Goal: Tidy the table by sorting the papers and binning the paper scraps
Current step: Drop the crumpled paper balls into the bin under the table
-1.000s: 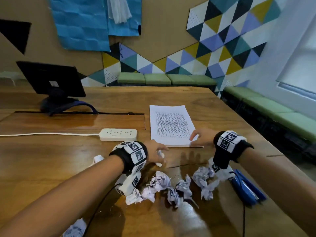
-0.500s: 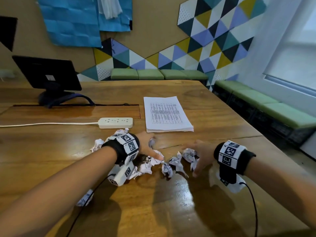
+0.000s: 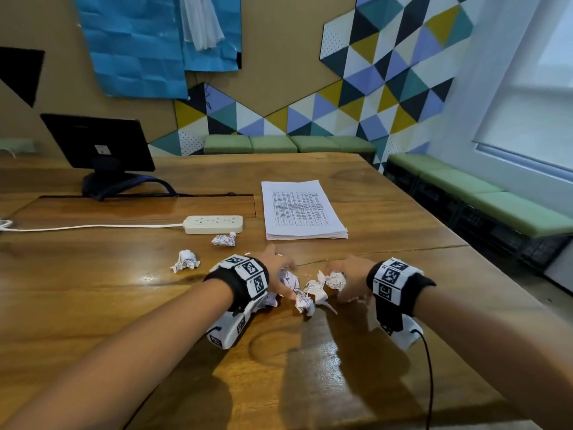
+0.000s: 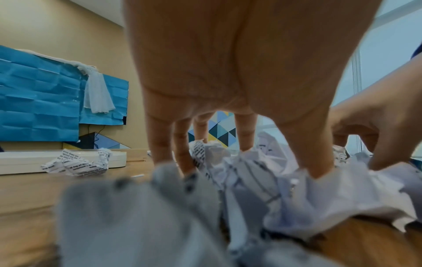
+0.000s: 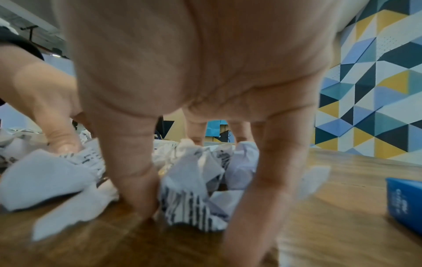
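A neat stack of printed papers (image 3: 304, 209) lies flat on the wooden table (image 3: 387, 231) beyond my hands. Several crumpled paper scraps (image 3: 307, 293) are bunched between both hands. My left hand (image 3: 280, 270) arches over the left part of the pile, fingers and thumb (image 4: 317, 159) curled down into the scraps (image 4: 285, 189). My right hand (image 3: 347, 277) cups the right part, its thumb (image 5: 134, 180) and fingers straddling a printed scrap (image 5: 194, 189). Two more scraps lie apart at the left, one (image 3: 185, 260) nearer me and one (image 3: 224, 239) by the power strip.
A white power strip (image 3: 214, 224) with its cord runs left of the papers. A black monitor (image 3: 96, 144) stands at the back left. A blue object (image 5: 404, 204) lies on the table right of my right hand. Green benches (image 3: 496, 200) line the walls.
My right hand left the paper stack's edge and came down onto the scraps. Both hands have drawn closer together, bunching the scraps between them.
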